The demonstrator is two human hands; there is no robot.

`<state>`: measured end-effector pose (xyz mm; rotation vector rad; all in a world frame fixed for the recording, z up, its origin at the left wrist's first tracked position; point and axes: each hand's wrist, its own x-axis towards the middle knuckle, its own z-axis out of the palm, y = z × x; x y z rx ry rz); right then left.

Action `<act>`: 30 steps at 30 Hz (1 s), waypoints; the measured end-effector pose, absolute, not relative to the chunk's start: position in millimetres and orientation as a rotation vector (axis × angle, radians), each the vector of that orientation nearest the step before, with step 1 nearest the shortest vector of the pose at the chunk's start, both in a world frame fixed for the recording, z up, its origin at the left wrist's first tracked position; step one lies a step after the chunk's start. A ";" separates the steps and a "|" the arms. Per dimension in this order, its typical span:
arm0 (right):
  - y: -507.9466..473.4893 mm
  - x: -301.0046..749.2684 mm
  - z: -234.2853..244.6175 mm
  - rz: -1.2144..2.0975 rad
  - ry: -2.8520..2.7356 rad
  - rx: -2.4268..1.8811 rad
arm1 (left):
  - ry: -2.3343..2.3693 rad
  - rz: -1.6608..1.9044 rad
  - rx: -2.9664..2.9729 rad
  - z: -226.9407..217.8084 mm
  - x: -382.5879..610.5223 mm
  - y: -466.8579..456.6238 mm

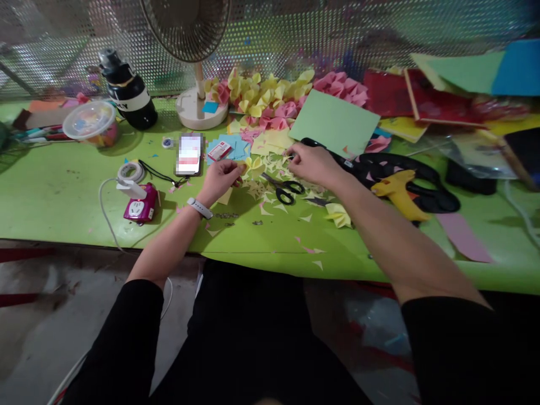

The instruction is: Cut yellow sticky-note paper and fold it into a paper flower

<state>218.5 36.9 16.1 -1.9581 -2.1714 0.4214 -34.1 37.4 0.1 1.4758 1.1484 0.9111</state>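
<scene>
My left hand (pixel 220 179), a watch on its wrist, pinches a small yellow paper piece (pixel 242 168) just above the green table (pixel 54 191). My right hand (pixel 310 161) is curled, fingertips down on the heap of yellow paper scraps (pixel 270 166); what it grips, if anything, is hidden. Black scissors (pixel 283 188) lie between the two hands on the scraps. Behind them sit stacks of blue and yellow paper squares (pixel 236 147) and a row of folded yellow and pink paper shapes (pixel 270 98).
A phone (pixel 189 153), tape roll (pixel 130 171) and pink power strip (pixel 140 207) lie left. A black bottle (pixel 129 93), lidded plastic tub (pixel 89 122) and fan base (pixel 198 109) stand behind. A yellow glue gun (pixel 399 194), green sheet (pixel 333 124) and coloured papers lie right.
</scene>
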 end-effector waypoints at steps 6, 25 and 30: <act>11.8 209.8 12.5 0.662 -2.090 -1.778 | 1.160 0.925 1.453 0.1 -33.2 38.0; -13.7 170.2 4.5 0.548 -2.534 -1.605 | 1.295 0.842 1.525 -3.5 -38.5 40.2; -16.9 167.3 7.6 0.487 -2.592 -1.669 | 1.357 0.674 1.759 1.2 -44.1 40.8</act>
